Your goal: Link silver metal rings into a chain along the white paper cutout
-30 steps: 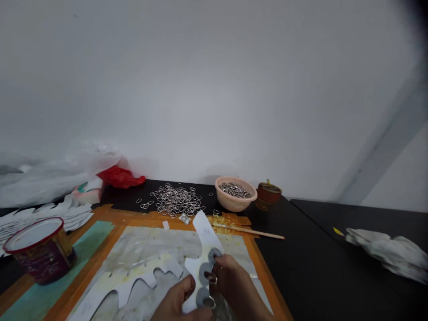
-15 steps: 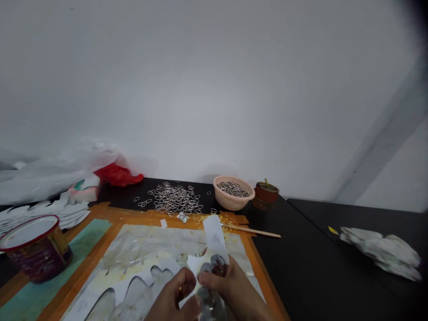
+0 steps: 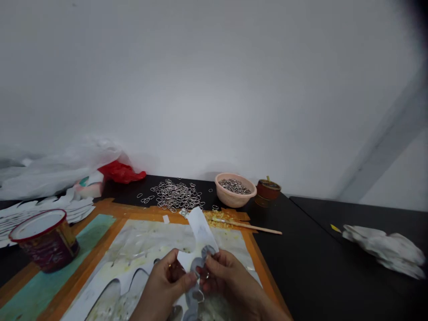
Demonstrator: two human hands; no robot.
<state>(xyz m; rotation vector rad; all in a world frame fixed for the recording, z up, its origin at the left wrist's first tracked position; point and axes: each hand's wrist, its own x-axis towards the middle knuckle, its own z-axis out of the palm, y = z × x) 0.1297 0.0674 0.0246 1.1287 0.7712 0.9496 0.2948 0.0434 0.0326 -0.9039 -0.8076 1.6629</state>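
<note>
My left hand (image 3: 165, 283) is closed on the left edge of a white cut-out piece (image 3: 200, 227), thumb laid over it. My right hand (image 3: 230, 276) pinches the same piece from the right, fingers on a grey scalloped strip (image 3: 191, 294) along it. A small metal ring (image 3: 200, 295) shows at the strip's edge between the hands. The piece stands tilted, its long white end pointing up and away. Under and left of my hands, another white cut-out with curved notches (image 3: 95, 292) lies on a stained sheet (image 3: 150, 234).
Loose metal rings (image 3: 177, 195) lie in a pile near the wall. A pink bowl (image 3: 234, 199) holds more. A brush (image 3: 250, 226) lies beside yellow crumbs; a round brown container (image 3: 268, 191) stands behind. Leftward are a red-rimmed tub (image 3: 50, 245) and stacked white cut-outs (image 3: 43, 211). A crumpled cloth (image 3: 384, 249) lies right.
The piece and both hands have shifted slightly left and up. My left thumb now lies closer to the grey strip, and a metal ring shows at its edge. The view has turned slightly left.
</note>
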